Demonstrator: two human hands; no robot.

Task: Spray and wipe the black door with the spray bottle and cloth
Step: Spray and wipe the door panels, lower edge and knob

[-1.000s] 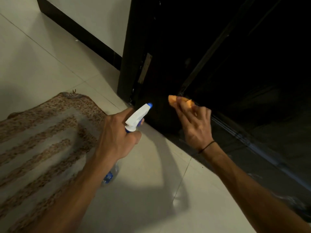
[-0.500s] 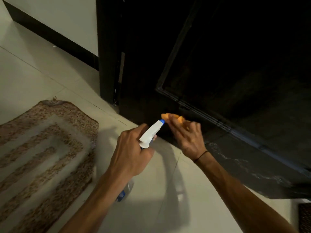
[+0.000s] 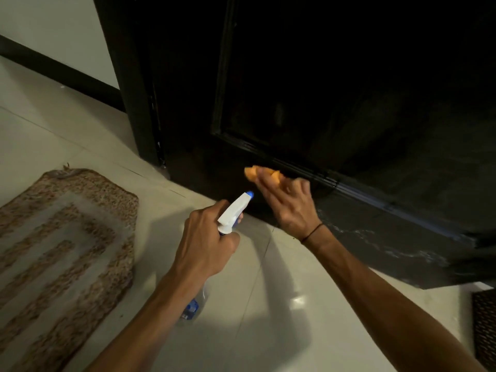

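The black door (image 3: 335,98) fills the upper right, its bottom rail just above the pale floor tiles. My right hand (image 3: 288,204) presses an orange cloth (image 3: 261,173) against the door's lower moulding, fingers spread over it. My left hand (image 3: 208,237) grips the neck of a spray bottle (image 3: 234,209) with a white head and blue nozzle tip pointing at the door's bottom rail. The clear bottle body shows below my left wrist. Wet streaks glisten on the bottom rail to the right of my right wrist.
A brown patterned doormat (image 3: 61,251) lies on the tiles at the left. The dark door frame (image 3: 128,84) stands left of the door, with a black skirting along the white wall. A dark mat edge (image 3: 483,326) shows at the lower right.
The view has shifted right and closer to the door. My right hand with the cloth has slid rightward along the lower moulding. The bottle stays aimed at the bottom rail.
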